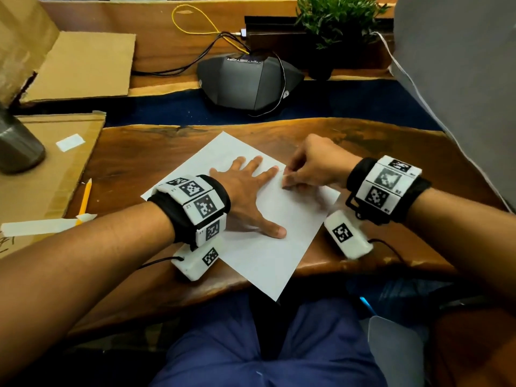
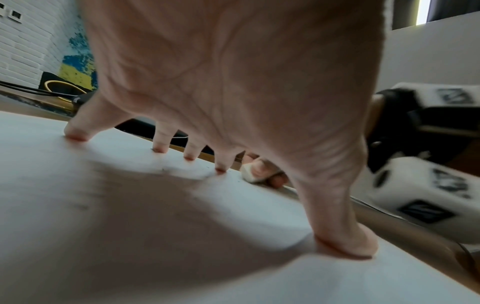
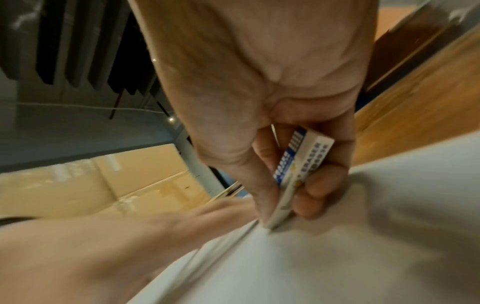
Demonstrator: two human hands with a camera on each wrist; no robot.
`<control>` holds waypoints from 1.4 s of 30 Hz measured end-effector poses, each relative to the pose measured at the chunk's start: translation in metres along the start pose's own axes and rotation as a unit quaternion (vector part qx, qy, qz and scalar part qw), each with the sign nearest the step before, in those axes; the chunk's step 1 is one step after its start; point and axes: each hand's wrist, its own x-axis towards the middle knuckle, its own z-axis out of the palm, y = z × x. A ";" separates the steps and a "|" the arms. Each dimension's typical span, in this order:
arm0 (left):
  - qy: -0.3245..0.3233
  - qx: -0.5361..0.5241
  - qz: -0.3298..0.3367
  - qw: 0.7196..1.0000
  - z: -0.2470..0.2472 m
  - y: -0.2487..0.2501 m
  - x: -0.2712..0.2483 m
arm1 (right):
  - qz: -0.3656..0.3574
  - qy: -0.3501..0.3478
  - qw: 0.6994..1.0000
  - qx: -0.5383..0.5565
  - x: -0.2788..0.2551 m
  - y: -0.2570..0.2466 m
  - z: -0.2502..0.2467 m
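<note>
A white sheet of paper lies slanted on the wooden table, one corner hanging over the near edge. My left hand lies flat on the paper with its fingers spread, fingertips pressing the sheet. My right hand pinches a white eraser in a blue-and-white sleeve between thumb and fingers. The eraser's lower end touches the paper near its right edge, just beyond my left index finger. From the left wrist view the eraser shows behind my fingers.
A yellow pencil lies on cardboard at the left, beside strips of white tape. A metal cup stands far left. A dark conference phone with cables and a potted plant sit behind.
</note>
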 end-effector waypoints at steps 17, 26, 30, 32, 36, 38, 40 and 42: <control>0.006 -0.012 -0.001 1.000 0.000 0.000 -0.001 | -0.038 -0.020 0.999 -0.031 -0.002 -0.010 0.006; -0.001 -0.015 0.000 1.000 -0.001 0.001 -0.002 | -0.052 -0.006 0.998 -0.027 -0.007 -0.012 0.011; 0.009 -0.016 -0.005 1.000 0.002 0.000 0.000 | -0.002 0.080 0.996 0.036 0.008 -0.004 -0.001; 0.008 -0.016 -0.003 1.000 0.002 0.000 -0.001 | -0.035 0.050 0.998 -0.005 0.002 -0.007 0.007; 0.004 -0.013 -0.001 1.000 0.001 0.000 0.000 | -0.043 -0.027 0.998 -0.022 -0.012 -0.011 0.011; 0.006 -0.008 -0.004 1.000 0.002 0.001 0.001 | -0.010 0.009 1.000 0.016 -0.003 -0.007 0.004; 0.007 -0.011 -0.005 1.000 0.002 0.001 0.001 | 0.002 0.047 0.997 0.053 0.005 -0.005 0.002; 0.008 -0.011 -0.003 1.000 0.003 0.001 0.001 | -0.013 0.052 0.997 0.046 0.002 -0.006 0.005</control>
